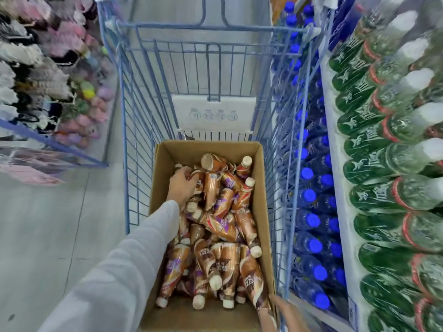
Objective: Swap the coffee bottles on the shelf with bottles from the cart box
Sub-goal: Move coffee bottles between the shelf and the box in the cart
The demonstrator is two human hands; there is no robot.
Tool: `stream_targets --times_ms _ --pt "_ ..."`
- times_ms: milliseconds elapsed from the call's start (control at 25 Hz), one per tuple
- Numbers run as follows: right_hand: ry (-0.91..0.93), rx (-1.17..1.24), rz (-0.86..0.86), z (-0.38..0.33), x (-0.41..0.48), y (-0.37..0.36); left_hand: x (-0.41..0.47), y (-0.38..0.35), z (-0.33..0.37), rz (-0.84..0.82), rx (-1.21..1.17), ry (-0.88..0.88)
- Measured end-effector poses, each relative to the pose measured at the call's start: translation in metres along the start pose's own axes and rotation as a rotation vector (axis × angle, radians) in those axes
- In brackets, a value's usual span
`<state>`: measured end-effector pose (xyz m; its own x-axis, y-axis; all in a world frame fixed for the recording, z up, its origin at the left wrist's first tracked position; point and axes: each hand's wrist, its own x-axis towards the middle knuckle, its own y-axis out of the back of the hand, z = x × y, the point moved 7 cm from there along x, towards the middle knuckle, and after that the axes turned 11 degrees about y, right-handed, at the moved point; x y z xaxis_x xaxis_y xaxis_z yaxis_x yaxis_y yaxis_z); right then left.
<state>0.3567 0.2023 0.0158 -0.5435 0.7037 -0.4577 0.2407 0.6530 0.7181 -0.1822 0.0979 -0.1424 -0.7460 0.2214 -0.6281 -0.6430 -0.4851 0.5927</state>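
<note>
A cardboard box (pixel 262 188) sits in the blue wire cart (pixel 134 116) and holds several brown-and-orange coffee bottles (pixel 223 236) with cream caps, lying in a loose heap. My left hand (pixel 182 185), in a grey sleeve, reaches into the far left of the box, and its fingers curl over one coffee bottle (pixel 200 182) in the heap. My right hand (pixel 290 315) is at the box's near right corner, partly cut off by the frame edge. It appears to hold another coffee bottle (pixel 267 316) over the box's rim.
Right of the cart, shelves hold rows of blue-capped bottles (pixel 311 219) and green bottles (pixel 383 195) with white caps. On the left, a rack of plush and fabric goods (pixel 48 68) lines the aisle. Grey floor (pixel 48 236) lies left of the cart.
</note>
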Motion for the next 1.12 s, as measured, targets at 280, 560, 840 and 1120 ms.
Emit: stream_targets --times_ms 280,560,840,1120 --pt "-0.076 0.058 -0.310 -0.050 -0.054 -0.262 0.039 -0.037 0.068 0.034 0.144 -0.072" --pt "-0.065 0.128 -0.342 -0.114 0.045 -0.170 0.044 -0.051 0.056 -0.021 0.090 0.149" --pt "0.023 0.253 -0.113 -0.151 0.048 -0.102 -0.083 0.009 -0.003 -0.559 -0.692 0.471" --pt "0.121 0.156 -0.243 -0.163 0.089 -0.143 -0.209 0.064 -0.108 -0.587 -0.797 0.492"
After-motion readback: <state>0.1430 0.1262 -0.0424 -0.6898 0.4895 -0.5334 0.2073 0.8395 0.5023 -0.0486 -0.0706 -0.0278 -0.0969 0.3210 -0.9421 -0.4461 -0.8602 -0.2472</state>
